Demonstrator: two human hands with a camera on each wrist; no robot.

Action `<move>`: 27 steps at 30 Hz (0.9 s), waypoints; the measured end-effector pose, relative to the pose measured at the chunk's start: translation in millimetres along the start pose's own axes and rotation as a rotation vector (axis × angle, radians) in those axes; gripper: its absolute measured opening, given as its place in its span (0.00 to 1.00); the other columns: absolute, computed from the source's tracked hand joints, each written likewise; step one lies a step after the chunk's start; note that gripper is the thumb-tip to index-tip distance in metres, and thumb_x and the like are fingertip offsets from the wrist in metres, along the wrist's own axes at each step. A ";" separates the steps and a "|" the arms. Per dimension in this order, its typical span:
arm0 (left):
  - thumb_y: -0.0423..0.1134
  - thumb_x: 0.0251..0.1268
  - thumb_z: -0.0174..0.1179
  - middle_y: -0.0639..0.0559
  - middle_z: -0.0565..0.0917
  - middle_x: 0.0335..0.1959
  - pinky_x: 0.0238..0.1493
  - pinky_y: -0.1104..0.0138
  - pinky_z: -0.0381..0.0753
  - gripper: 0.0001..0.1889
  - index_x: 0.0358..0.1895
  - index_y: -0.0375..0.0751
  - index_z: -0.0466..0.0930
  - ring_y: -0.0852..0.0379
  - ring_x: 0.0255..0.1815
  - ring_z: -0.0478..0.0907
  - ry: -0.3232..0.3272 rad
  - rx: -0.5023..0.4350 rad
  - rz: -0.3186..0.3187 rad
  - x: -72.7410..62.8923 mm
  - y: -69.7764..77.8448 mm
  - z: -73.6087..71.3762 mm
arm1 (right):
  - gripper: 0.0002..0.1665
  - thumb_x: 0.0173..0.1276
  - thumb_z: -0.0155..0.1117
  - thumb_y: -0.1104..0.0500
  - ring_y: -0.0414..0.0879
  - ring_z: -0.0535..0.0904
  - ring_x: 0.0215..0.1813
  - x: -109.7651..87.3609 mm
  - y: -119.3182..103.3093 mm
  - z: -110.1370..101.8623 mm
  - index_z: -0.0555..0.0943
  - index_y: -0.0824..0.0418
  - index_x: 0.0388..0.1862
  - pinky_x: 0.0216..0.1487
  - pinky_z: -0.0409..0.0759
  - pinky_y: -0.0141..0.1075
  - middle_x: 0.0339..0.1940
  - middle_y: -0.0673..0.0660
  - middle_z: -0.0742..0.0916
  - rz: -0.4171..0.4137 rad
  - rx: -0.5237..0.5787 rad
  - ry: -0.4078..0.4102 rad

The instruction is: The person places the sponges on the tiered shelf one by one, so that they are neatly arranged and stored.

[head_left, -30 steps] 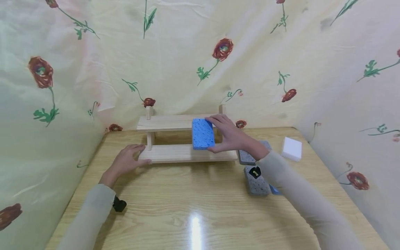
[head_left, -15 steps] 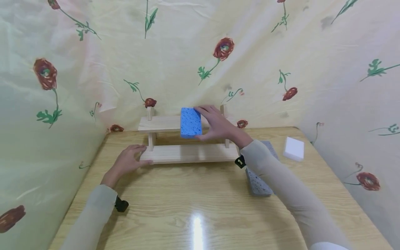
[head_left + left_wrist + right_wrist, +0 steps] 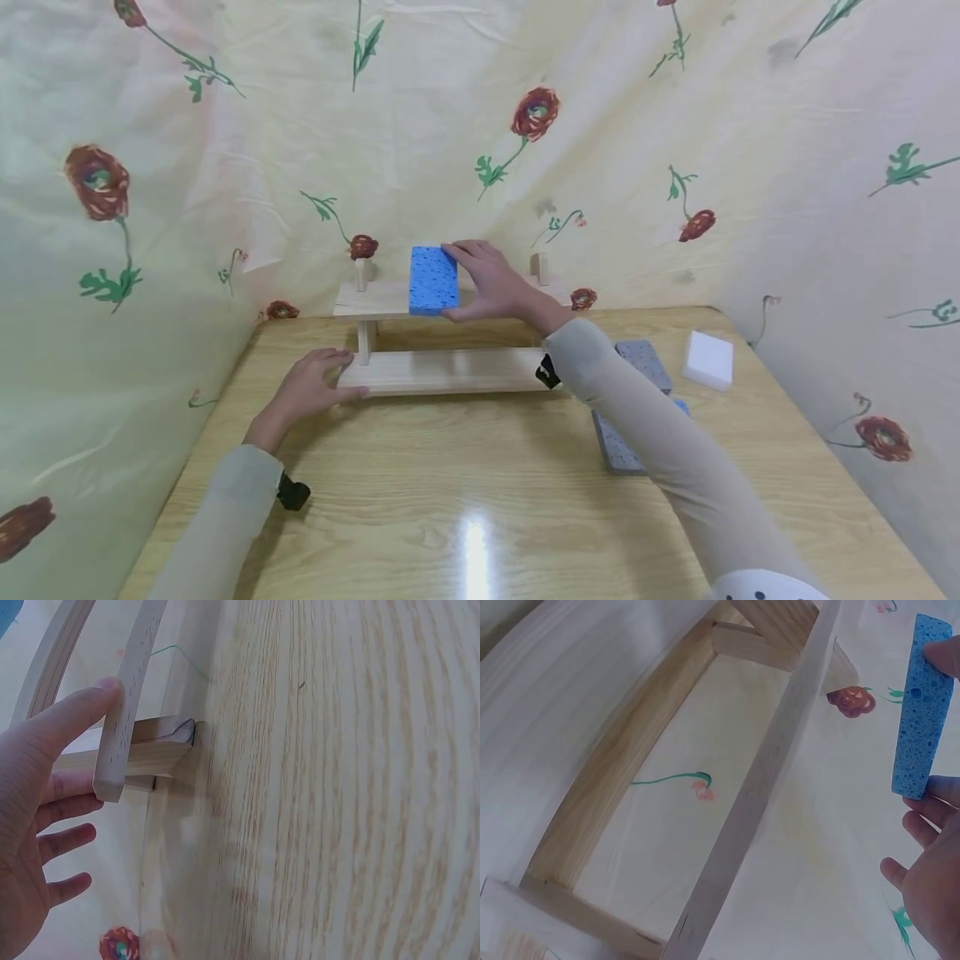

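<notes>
A two-tier wooden shelf (image 3: 442, 372) stands at the back of the table. My left hand (image 3: 303, 387) holds the left end of its lower board, thumb at the front edge and fingers round the end. The left wrist view shows the thumb pressed on the board (image 3: 124, 735). My right hand (image 3: 495, 287) pinches a blue sponge (image 3: 432, 281) upright by its right side, thumb below and fingers on top. In the head view the sponge overlaps the upper board (image 3: 386, 293); in the right wrist view it appears edge-on, beside the shelf.
On the right lie grey sponges (image 3: 643, 364), partly covered by my right sleeve (image 3: 660, 442). A blue corner (image 3: 681, 407) peeks out past that sleeve. Farther right is a white block (image 3: 708, 360). Flowered cloth (image 3: 435, 150) hangs behind and beside the table.
My right hand has carried the blue sponge left and up, from the middle of the shelf to in front of the upper board's left half. The left hand keeps its place.
</notes>
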State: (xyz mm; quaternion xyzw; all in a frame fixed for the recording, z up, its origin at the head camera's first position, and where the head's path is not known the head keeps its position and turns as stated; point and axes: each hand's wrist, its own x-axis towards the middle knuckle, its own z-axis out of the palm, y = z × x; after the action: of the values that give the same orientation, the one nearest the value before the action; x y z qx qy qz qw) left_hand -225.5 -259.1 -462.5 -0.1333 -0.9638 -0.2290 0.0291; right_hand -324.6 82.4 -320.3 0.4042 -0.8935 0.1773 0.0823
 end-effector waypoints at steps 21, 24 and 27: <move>0.67 0.55 0.70 0.36 0.73 0.73 0.74 0.36 0.63 0.45 0.68 0.38 0.77 0.32 0.75 0.65 -0.045 -0.022 -0.038 14.1 -4.6 -9.7 | 0.63 0.56 0.71 0.34 0.56 0.59 0.80 51.2 1.8 28.4 0.56 0.60 0.83 0.79 0.60 0.55 0.80 0.59 0.67 0.087 0.019 -0.099; 0.67 0.56 0.70 0.35 0.73 0.73 0.74 0.37 0.64 0.44 0.68 0.38 0.77 0.32 0.74 0.66 -0.049 -0.023 -0.038 18.4 -5.9 -11.2 | 0.63 0.57 0.71 0.34 0.55 0.58 0.80 57.5 0.8 30.7 0.56 0.59 0.83 0.80 0.60 0.54 0.80 0.59 0.66 0.102 0.016 -0.116; 0.67 0.56 0.70 0.35 0.73 0.72 0.74 0.37 0.65 0.44 0.68 0.38 0.77 0.32 0.74 0.66 -0.056 -0.017 -0.041 22.0 -7.4 -12.5 | 0.63 0.57 0.71 0.33 0.55 0.58 0.81 63.4 -1.1 32.7 0.56 0.58 0.83 0.81 0.59 0.55 0.81 0.59 0.66 0.118 0.030 -0.140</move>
State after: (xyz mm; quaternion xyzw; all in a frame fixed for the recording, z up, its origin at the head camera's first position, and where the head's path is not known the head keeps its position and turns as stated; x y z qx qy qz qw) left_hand -248.7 -265.8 -452.0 -0.1201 -0.9648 -0.2339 -0.0039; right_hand -365.7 25.3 -331.7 0.3636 -0.9165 0.1667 0.0031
